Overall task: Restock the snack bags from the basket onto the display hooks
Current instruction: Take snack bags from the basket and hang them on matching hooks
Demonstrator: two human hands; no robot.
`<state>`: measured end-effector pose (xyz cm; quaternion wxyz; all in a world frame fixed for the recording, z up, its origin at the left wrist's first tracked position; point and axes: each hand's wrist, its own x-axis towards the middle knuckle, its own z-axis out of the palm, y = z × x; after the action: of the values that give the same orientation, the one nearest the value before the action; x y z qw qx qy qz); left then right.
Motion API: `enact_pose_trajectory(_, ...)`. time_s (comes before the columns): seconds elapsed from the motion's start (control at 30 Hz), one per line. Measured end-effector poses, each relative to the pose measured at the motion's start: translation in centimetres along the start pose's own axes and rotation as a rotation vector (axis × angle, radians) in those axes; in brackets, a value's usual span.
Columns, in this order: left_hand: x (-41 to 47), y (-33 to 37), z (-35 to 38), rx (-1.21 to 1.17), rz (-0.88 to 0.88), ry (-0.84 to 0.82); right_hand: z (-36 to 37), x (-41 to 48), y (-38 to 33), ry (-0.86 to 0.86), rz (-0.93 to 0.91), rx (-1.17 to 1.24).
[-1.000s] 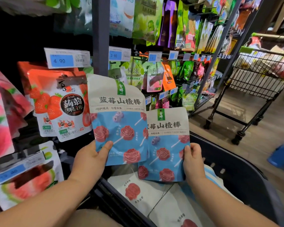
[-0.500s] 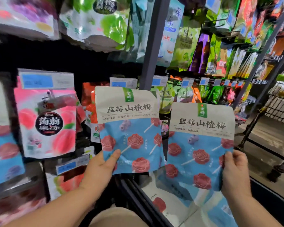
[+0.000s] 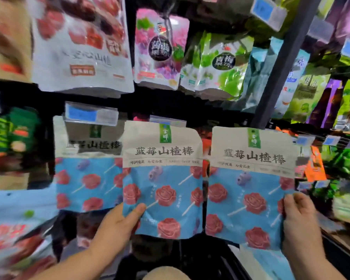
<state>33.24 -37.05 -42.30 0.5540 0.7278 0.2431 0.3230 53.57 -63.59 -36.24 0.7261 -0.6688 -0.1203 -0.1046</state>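
Note:
I hold two matching snack bags, cream on top and blue with red rose lollipops below. My left hand (image 3: pixel 117 227) pinches the lower left corner of the left bag (image 3: pixel 163 178). My right hand (image 3: pixel 299 221) grips the lower right edge of the right bag (image 3: pixel 249 184). Both bags are upright, side by side, raised in front of the display. An identical bag (image 3: pixel 87 174) hangs on a hook just left of them, under a blue price tag (image 3: pixel 90 115). The basket (image 3: pixel 335 251) shows only as a dark rim at the lower right.
Rows of hanging snack bags fill the display: a white and red bag (image 3: pixel 79 47), a pink bag (image 3: pixel 160 49) and green bags (image 3: pixel 216 63) above. A dark upright post (image 3: pixel 281 63) crosses the right side. More bags hang left and far right.
Both bags have risen and shifted left along the display. A matching hanging bag has come into view at their left. The basket has nearly dropped out of view.

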Motion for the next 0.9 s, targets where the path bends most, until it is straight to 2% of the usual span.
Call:
enact_pose_trajectory(0.3,-1.6,-2.7,-10.9,0.042,-0.056,0.124,9.8,-3.2,2.1,-0.226,0.137,0.107)
enact_pose_trajectory(0.43,-2.5,-3.1,-15.0,-0.005,-0.108,0.146,12.7,-4.8,2.4,-0.297,0.139,0.12)
enact_pose_trajectory(0.6,-4.5,-4.8,-18.3,-0.06,-0.108,0.214,15.4,-6.9,3.3,-0.422,0.126,0.148)
enact_pose_trajectory(0.73,-5.7,-6.1,-20.7,-0.088,-0.184,0.305,17.6,-8.6,4.5,-0.462,0.16,0.169)
enact_pose_trajectory(0.83,-6.5,-7.2,-21.8,-0.148,-0.151,0.279,19.0,-9.7,5.3,-0.493,0.168,0.188)
enact_pose_trajectory(0.9,-6.7,-7.5,-22.4,-0.125,-0.141,0.329,20.0,-10.2,5.8,-0.497,0.163,0.182)
